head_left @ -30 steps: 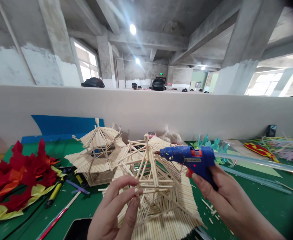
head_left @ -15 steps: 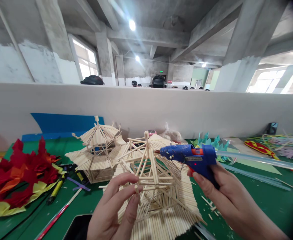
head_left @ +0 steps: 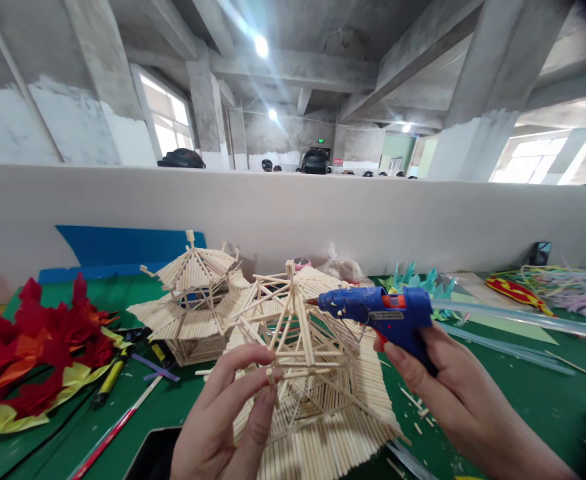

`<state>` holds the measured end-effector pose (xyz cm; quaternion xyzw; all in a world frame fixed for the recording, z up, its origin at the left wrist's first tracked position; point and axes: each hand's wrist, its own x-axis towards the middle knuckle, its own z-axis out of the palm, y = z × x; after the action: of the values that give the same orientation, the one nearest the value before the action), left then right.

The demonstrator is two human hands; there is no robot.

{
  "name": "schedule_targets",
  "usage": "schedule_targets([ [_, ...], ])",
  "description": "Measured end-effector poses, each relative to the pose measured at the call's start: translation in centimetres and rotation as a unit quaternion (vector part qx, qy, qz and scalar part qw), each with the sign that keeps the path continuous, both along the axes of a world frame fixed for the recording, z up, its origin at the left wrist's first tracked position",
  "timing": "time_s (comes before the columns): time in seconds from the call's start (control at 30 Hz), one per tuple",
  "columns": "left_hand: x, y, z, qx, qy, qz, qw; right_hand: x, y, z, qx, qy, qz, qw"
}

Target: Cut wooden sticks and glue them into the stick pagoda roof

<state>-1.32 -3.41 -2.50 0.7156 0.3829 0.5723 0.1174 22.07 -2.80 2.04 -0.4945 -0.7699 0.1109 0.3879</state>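
In my right hand (head_left: 443, 387) is a blue hot glue gun (head_left: 373, 310), its nozzle pointing left beside the top sticks of a wooden stick pavilion model (head_left: 317, 440). A long clear glue stick (head_left: 513, 320) juts from the back of the gun. My left hand (head_left: 237, 413) pinches a short wooden stick (head_left: 271, 379) between thumb and fingers, in front of the model's open roof frame. Behind to the left stands a second pavilion model (head_left: 193, 300) with a roof covered in sticks.
Red and yellow paper flowers (head_left: 47, 353) lie at the left, near a yellow-and-black cutter (head_left: 110, 380). Spare glue sticks (head_left: 517, 350) and stick offcuts (head_left: 420, 410) are at the right. A white partition (head_left: 323, 213) runs behind the green table (head_left: 513, 400).
The whole view has shifted very slightly, with most things a little further left. Both hands keep nearly the same pose and hold.
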Motion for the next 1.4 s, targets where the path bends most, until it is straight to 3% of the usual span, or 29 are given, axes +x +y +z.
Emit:
schedule_targets([
  [0.9,0.0,-0.2,0.2,-0.011,0.002,0.015,1.0,0.3,-1.2,-0.2,-0.009,-0.031,-0.018,0.999],
  [1.1,-0.2,0.0,-0.1,-0.003,0.008,0.002,1.0,0.2,-1.6,-0.2,0.005,0.006,-0.022,1.0],
  [1.4,-0.3,0.1,0.0,0.008,0.023,-0.005,1.0,0.7,-1.7,-0.3,0.014,-0.051,-0.016,0.998],
])
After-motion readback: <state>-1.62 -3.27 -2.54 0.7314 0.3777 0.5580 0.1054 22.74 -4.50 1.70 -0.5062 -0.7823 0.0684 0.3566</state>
